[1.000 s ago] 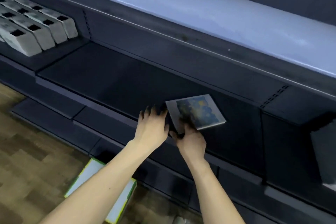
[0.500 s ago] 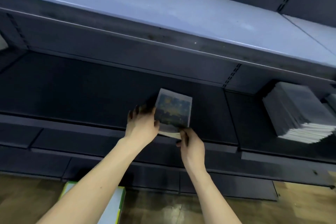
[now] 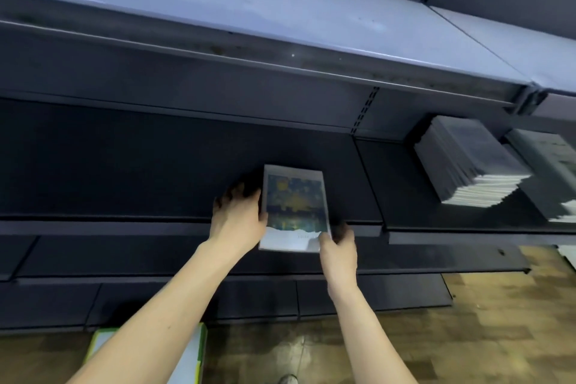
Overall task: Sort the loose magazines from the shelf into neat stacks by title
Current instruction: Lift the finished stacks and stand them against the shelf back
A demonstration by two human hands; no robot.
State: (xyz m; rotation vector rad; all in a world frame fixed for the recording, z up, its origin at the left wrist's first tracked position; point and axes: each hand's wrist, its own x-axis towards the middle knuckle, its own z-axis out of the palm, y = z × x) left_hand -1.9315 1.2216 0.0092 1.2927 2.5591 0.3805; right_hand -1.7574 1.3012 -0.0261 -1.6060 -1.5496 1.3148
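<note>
A thin rectangular magazine with a white border and a blue-and-yellow painted cover (image 3: 294, 207) is shown at the centre of the frame, its near end projecting past the front edge of the dark metal shelf (image 3: 131, 171). Its long axis runs from the near edge towards the back of the shelf, almost upright in the frame. The left long edge is gripped by the left hand (image 3: 238, 217), whose fingers are curled round it; the lower right corner is pinched by the right hand (image 3: 338, 248). Bare shelf extends to the left of the magazine and to its right. Two stacks of magazines are counted at the right of the frame: a dark-covered stack (image 3: 470, 162) and, just beside it, a grey-covered stack (image 3: 551, 165) cut by the frame edge. One green-edged flat box (image 3: 193, 362) lies on the wooden floor (image 3: 467, 337) at lower left.
</note>
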